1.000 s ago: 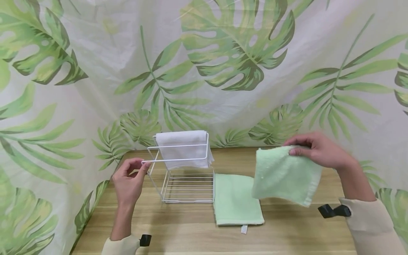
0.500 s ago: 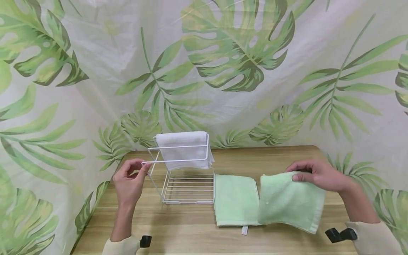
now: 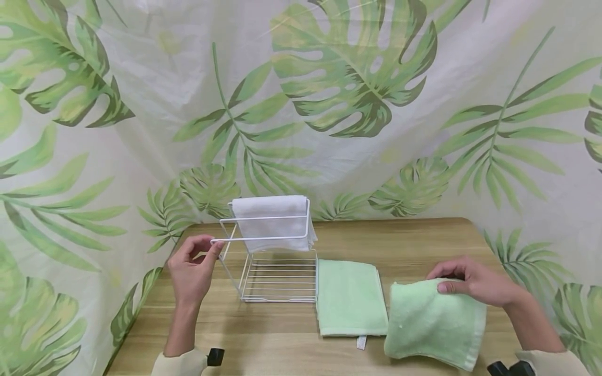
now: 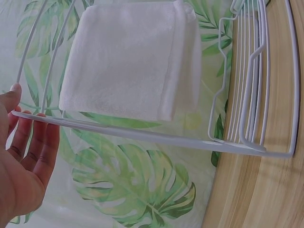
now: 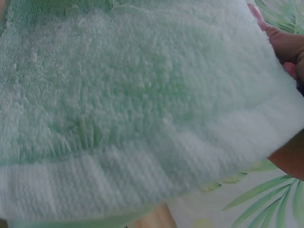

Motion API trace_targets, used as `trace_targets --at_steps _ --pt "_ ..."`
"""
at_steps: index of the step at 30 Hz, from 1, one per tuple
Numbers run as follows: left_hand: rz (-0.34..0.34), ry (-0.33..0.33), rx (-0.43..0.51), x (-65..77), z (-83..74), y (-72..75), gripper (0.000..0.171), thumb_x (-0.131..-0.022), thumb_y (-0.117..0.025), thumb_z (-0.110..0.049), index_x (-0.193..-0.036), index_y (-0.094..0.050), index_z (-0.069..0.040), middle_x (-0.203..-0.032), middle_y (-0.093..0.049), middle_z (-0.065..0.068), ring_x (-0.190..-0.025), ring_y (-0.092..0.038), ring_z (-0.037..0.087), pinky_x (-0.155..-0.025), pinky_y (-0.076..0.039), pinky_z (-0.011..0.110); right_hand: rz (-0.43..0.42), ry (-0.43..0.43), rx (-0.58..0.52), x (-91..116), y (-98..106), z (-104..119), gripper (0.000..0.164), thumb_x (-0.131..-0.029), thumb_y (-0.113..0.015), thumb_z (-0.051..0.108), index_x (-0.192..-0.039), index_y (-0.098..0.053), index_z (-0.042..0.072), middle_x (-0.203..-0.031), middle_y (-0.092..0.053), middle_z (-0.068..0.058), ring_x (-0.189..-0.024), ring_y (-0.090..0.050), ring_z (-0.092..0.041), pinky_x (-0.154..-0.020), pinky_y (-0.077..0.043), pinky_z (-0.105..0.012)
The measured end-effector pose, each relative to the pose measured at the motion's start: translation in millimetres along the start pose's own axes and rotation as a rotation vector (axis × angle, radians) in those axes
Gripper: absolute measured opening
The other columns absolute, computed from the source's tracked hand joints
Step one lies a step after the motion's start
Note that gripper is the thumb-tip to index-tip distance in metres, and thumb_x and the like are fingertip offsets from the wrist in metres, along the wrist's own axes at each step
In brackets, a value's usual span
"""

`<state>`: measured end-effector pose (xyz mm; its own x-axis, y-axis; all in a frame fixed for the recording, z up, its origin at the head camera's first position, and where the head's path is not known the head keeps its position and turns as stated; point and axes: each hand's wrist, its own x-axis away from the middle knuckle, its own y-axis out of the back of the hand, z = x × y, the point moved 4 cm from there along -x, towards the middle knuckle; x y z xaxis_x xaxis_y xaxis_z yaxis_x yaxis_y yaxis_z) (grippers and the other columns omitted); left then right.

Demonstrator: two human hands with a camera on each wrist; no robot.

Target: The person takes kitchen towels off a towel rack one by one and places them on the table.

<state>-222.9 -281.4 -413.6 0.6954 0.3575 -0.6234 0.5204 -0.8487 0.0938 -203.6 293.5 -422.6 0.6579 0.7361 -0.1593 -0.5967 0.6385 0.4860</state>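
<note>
A white wire rack (image 3: 281, 286) stands on the table, with a folded white towel (image 3: 270, 224) draped over its rear top bar. My left hand (image 3: 194, 266) pinches the front left corner of the rack's upper frame between thumb and fingers; the left wrist view shows the same grip beside the white towel (image 4: 123, 61). At the right, my right hand (image 3: 475, 282) pinches the top edge of a folded light green towel (image 3: 435, 324), which hangs down from it. That green towel (image 5: 142, 95) fills most of the right wrist view. Whether its lower edge touches the table cannot be told.
Another folded green towel (image 3: 351, 297) lies flat on the table against the rack's right side, its small white tag (image 3: 361, 342) sticking out at the front. A leaf-patterned curtain (image 3: 329, 156) hangs behind the wooden table (image 3: 282, 350).
My right hand has come down and slightly right with the green towel, lowering it beside the flat one. My left hand keeps its grip on the rack.
</note>
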Motion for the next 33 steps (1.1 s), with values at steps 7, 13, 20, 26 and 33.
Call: trace_targets --at_steps 7,13,20,26,33 --pt "-0.003 0.023 -0.001 0.8 -2.6 -0.6 0.018 -0.085 -0.086 0.007 -0.100 -0.075 0.006 -0.085 -0.070 -0.022 -0.073 -0.067 -0.006 -0.061 -0.056 0.007 0.041 0.012 -0.077 2.2 -3.5 -17.5 0.030 -0.102 -0.058 -0.012 -0.123 -0.073 0.004 -0.112 -0.079 0.003 -0.100 -0.073 -0.005 -0.082 -0.062 -0.026" --pt "-0.011 0.025 -0.004 0.5 -1.9 -0.1 0.019 -0.085 -0.086 0.008 -0.100 -0.075 0.007 -0.085 -0.070 -0.022 -0.073 -0.067 -0.006 -0.061 -0.056 0.006 0.036 -0.155 -0.065 -5.1 -4.8 -48.0 0.021 -0.107 -0.061 0.002 -0.124 -0.072 0.001 -0.112 -0.078 0.007 -0.100 -0.071 -0.004 -0.084 -0.060 -0.023" --pt "-0.020 0.036 -0.028 1.5 -1.7 -1.5 0.019 -0.084 -0.084 0.013 -0.100 -0.073 0.011 -0.084 -0.068 -0.024 -0.073 -0.065 -0.009 -0.062 -0.055 0.005 -0.032 -0.250 -0.010 -18.8 1.7 -76.1 0.023 -0.109 -0.062 0.011 -0.127 -0.071 0.000 -0.111 -0.078 0.000 -0.101 -0.071 -0.005 -0.087 -0.059 -0.022" --pt "-0.024 0.043 -0.028 1.3 -3.5 -1.4 0.019 -0.084 -0.083 0.014 -0.100 -0.073 0.011 -0.084 -0.068 -0.024 -0.073 -0.065 -0.009 -0.061 -0.054 0.005 -0.073 -0.218 0.060 -32.0 5.0 -91.4 0.022 -0.108 -0.063 0.008 -0.125 -0.073 -0.001 -0.111 -0.078 -0.008 -0.098 -0.069 -0.002 -0.082 -0.058 -0.021" --pt "-0.017 0.043 -0.032 0.9 -2.7 -1.6 0.019 -0.085 -0.084 0.012 -0.100 -0.073 0.011 -0.084 -0.068 -0.025 -0.072 -0.064 -0.009 -0.060 -0.054 0.006 -0.116 -0.169 0.153 -43.2 5.4 -108.7 0.019 -0.107 -0.064 0.005 -0.121 -0.075 -0.001 -0.108 -0.079 -0.013 -0.096 -0.069 -0.001 -0.081 -0.059 -0.021"
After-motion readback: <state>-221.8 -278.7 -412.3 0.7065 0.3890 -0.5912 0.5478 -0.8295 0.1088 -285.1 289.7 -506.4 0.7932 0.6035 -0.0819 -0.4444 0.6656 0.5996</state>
